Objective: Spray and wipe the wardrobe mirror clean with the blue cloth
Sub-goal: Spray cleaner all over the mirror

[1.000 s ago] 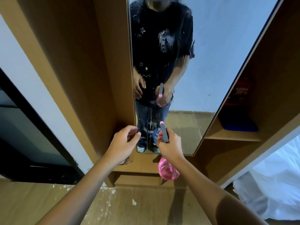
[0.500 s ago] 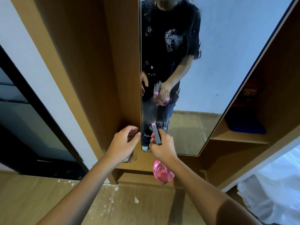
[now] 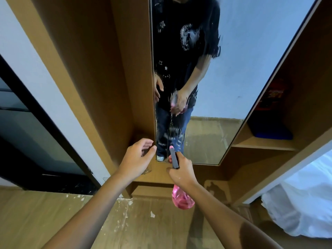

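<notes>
Spraying step: our right hand [image 3: 181, 172] grips pink translucent plastic spray bottle [image 3: 182, 199], nozzle just before tall wardrobe mirror [image 3: 233, 69]; left hand [image 3: 137, 159] beside, loosely curled, empty. Next we need blue cloth.

At my twelve o'clock stands a brown wardrobe [image 3: 93, 72]. At two o'clock its open shelf [image 3: 265, 143] carries a dark blue thing [image 3: 271, 131] with something red [image 3: 271, 94] behind it, too dim for me to make out. A white wall [image 3: 27, 56] runs at ten o'clock, with a black-framed glass door [image 3: 27, 133] at nine. Under me the wood floor [image 3: 36, 216] is flecked with white chips. White bedding [image 3: 303, 203] lies at four o'clock, brightly lit.
</notes>
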Demonstrator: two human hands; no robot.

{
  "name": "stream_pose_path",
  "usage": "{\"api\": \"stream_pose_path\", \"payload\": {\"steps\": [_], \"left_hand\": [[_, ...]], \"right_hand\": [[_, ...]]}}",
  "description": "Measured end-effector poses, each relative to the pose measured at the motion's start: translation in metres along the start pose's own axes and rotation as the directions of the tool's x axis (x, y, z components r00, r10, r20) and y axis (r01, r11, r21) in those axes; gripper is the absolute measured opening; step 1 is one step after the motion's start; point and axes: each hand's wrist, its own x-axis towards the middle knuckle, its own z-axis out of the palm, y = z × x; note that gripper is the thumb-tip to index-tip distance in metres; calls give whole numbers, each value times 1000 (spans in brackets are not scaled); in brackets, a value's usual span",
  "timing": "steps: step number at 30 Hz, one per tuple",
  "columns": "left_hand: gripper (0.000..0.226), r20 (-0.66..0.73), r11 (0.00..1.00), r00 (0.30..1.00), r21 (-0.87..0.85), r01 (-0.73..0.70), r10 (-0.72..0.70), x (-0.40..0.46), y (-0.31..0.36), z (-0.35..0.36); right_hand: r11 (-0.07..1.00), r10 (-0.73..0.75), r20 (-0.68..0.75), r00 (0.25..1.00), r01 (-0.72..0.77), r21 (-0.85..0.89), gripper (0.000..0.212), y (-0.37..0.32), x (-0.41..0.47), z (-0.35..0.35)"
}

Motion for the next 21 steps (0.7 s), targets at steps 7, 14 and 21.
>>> {"api": "stream_pose_path", "payload": {"steps": [7,14,21], "left_hand": [[28,25,1000,1000,-5,10,-10,-4,-2,8],[29,41,1000,999,-1,14,-14,-5,-2,12],[27,71,1000,997,-3,20,-20,-2,-4,19]], "right_hand": [[998,65,-25,998,-66,-17,21,21,-6,8],[995,88,-47,995,-90,-52,17,33,-7,7],[983,177,-77,981,-172,67,28,46,-9,-2]]}}
